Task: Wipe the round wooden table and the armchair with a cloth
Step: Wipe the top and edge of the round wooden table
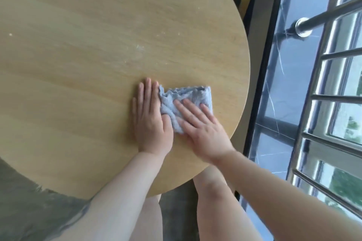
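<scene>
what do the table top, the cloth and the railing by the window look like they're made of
Table top: light wood or wood-look veneer, matte, with visible grain streaks. Cloth: soft blue-grey fabric, probably microfibre, crumpled with a scalloped edge. Railing: polished metal, likely stainless steel, judging by its bright reflections.

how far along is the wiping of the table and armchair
Early. Nothing looks finished: pale smears remain on the round wooden table beyond the hands. In hand: the right hand presses the blue cloth flat near the table's edge, and the left hand lies flat beside it. Left: most of the tabletop and the armchair, which isn't clearly in view.
</scene>
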